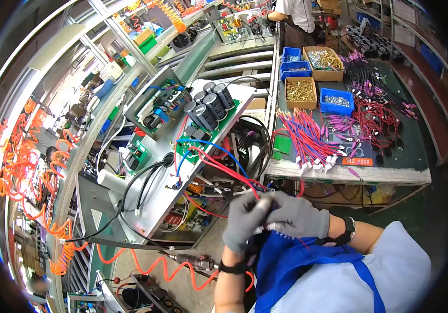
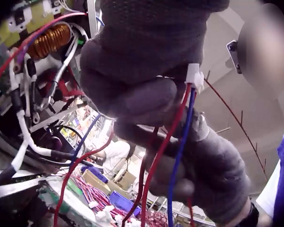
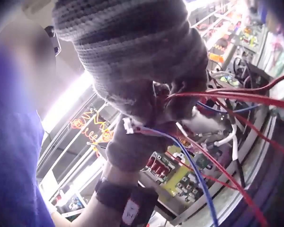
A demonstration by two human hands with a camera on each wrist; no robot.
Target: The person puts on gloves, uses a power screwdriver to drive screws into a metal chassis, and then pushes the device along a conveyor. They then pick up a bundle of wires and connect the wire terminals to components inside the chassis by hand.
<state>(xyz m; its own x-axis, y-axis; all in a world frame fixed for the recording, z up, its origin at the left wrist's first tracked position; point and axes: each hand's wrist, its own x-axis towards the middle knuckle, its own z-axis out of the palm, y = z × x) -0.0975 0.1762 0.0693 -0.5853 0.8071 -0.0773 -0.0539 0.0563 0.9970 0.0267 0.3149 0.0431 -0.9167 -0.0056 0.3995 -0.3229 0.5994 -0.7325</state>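
Both hands wear grey knit gloves and meet in front of the body, fingers bent. In the head view, red wires [image 1: 245, 180] run from the metal chassis [image 1: 164, 190] into the left hand [image 1: 242, 221], which pinches them. Close beside it, the right hand [image 1: 299, 215] has its fingertips against the left ones. Red wires [image 3: 217, 96] come out between the right hand's curled fingers in the right wrist view. A white plug connector [image 2: 194, 74] with red and blue wires [image 2: 183, 137] shows at the hands. The pinched wire ends are hidden by the gloves.
Black capacitors [image 1: 211, 107] stand on a green circuit board on the chassis. To the right, a bench carries wire bundles [image 1: 307, 138], a blue bin [image 1: 337, 100] and cardboard boxes of small metal parts [image 1: 301, 91]. An orange coiled hose [image 1: 169, 271] hangs below. Another person [image 1: 297, 18] stands far back.
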